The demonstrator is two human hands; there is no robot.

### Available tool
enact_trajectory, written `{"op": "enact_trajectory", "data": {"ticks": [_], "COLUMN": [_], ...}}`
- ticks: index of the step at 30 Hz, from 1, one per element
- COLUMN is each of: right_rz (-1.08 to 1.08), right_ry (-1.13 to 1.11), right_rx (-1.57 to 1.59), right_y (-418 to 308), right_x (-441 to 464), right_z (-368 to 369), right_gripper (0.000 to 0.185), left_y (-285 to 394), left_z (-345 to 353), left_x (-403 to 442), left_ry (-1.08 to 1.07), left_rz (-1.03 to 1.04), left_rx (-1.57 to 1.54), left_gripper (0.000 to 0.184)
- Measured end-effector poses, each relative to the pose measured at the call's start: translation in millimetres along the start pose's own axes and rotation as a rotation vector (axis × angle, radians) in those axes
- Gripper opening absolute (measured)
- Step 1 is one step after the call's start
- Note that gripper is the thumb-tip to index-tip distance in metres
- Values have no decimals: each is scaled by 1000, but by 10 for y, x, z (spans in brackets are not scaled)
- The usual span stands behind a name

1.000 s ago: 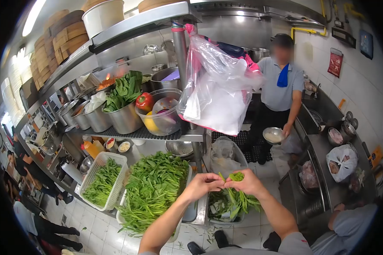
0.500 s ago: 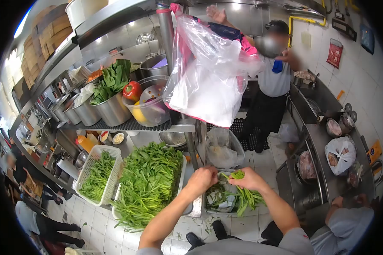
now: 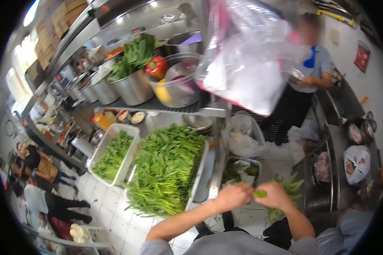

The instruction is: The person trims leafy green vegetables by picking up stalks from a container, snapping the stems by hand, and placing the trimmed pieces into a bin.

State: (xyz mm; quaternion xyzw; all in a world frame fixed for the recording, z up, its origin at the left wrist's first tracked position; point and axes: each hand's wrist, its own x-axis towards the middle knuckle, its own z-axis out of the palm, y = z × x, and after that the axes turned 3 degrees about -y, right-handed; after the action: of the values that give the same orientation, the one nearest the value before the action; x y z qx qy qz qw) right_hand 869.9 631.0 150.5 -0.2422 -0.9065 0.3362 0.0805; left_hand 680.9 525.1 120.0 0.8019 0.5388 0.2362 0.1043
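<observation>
My right hand (image 3: 275, 196) is closed round a bunch of water spinach (image 3: 288, 190). Its pale cut stems point left, and the blurred leaves hang out to the right. Close beside those stem ends, my left hand (image 3: 237, 194) is closed in a pinch; anything between its fingers is hidden. Just beyond both hands is a bin (image 3: 259, 165) of leafy scraps and pale pieces. To the left, a big heap of water spinach (image 3: 166, 165) fills a white tray. A white slotted basket (image 3: 128, 159) next to it holds more greens.
A clear plastic bag (image 3: 242, 68) hangs from the shelf post at head height. The metal shelf (image 3: 215, 111) bears pots and a plastic tub (image 3: 174, 95) of peppers. A co-worker (image 3: 315, 63) stands beyond the lined bin (image 3: 247, 138). Right, a steel counter holds a white bag (image 3: 356, 163).
The view has turned left, so the scene sits further right. My hands are nearer my body, still side by side with the bunch. The co-worker's raised arm has come down.
</observation>
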Motion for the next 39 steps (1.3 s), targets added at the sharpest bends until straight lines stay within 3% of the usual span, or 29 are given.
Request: {"op": "enact_trajectory", "data": {"ticks": [4,7,12,15,18,19,22,24,26,28,32,35,39], "right_rz": [-164,-64,-69,-62,-30,19,196,376,400,413,426,395,312], "right_ry": [-5,-27,256,414,476,517,571,513,503,509,604,601,545], "right_rx": [52,65,101,86,50,124,401,664,725,791,1118,1297,1380], "right_y": [204,223,224,195,343,456,652,615,659,832,702,480,372], "right_x": [-459,-726,-779,-701,-625,-613,-529,-539,-574,-664,-610,-407,-276], "right_z": [559,873,1065,903,691,690,706,649,684,821,865,756,680], "right_gripper": [19,18,17,12,11,10,11,10,10,10,12,12,11], "left_y": [282,436,418,168,-8,-22,-121,39,225,174,-262,-556,-701], "left_z": [497,826,997,880,630,491,271,-239,-874,-1182,-1455,-1395,-1657], "left_x": [-461,-688,-639,-483,-376,-343,-369,-465,-730,-1107,-1719,-1882,-1923], "left_ry": [33,63,178,216,189,51,335,398,444,492,290,67,115], "left_rz": [-94,-238,-358,-394,-448,-516,-365,-401,-419,-509,-730,-748,-706], "left_rx": [-328,-595,-747,-643,-341,-230,179,37,-91,19,323,486,357], "left_gripper": [15,14,12,12,15,28,41,42,39,30,19,18,18]}}
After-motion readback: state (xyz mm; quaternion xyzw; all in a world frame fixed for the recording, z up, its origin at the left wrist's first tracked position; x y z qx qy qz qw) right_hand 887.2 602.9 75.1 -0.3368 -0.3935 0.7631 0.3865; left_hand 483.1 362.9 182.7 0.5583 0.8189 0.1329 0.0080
